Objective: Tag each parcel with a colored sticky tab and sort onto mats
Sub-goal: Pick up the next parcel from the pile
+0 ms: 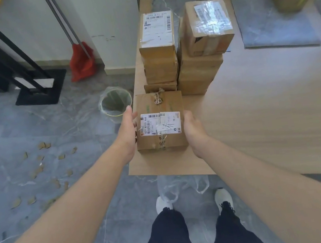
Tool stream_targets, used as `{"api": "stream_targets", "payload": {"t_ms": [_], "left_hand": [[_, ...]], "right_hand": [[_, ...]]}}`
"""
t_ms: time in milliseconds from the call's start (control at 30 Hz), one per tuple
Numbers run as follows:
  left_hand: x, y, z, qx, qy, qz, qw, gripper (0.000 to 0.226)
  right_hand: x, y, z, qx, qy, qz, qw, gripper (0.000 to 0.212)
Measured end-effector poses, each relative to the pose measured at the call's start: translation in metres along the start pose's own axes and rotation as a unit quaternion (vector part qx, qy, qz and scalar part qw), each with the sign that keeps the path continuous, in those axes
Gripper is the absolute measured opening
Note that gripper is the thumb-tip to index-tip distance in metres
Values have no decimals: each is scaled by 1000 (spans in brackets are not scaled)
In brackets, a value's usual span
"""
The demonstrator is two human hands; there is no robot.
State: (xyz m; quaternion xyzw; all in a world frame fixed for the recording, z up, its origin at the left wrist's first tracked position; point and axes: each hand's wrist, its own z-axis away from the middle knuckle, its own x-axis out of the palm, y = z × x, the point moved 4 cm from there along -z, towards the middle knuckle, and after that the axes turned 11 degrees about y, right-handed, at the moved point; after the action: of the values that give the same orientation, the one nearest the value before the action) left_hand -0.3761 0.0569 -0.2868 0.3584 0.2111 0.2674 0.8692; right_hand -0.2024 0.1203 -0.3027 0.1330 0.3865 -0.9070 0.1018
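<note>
While both hands flank it, the parcel (159, 121) sits on the table's (256, 107) near corner.
Left hand (128, 125) lies flat, fingers straight, against its 9 o'clock side; right hand (192, 129) meets the 3 o'clock side, fingers hidden, so its hold cannot be told. Stacked boxes (157, 47) stand at 12 o'clock, a grey mat (265, 24) toward 2 o'clock.
</note>
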Motion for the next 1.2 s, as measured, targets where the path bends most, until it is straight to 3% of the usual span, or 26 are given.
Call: {"api": "stream_targets", "payload": {"t_ms": [233, 567, 867, 1200], "left_hand": [[-2, 2, 8, -3, -27, -4, 1000, 61], [35, 18, 62, -2, -42, -66, 997, 54], [144, 9, 119, 17, -53, -89, 994, 70], [289, -8, 187, 40, -71, -70, 994, 52]], "right_hand": [[-3, 5, 11, 4, 8, -5, 1000, 47], [-71, 2, 21, 0, 52, -59, 997, 41], [-197, 14, -6, 4, 74, -119, 990, 41], [-346, 19, -50, -25, 76, -144, 986, 41]]}}
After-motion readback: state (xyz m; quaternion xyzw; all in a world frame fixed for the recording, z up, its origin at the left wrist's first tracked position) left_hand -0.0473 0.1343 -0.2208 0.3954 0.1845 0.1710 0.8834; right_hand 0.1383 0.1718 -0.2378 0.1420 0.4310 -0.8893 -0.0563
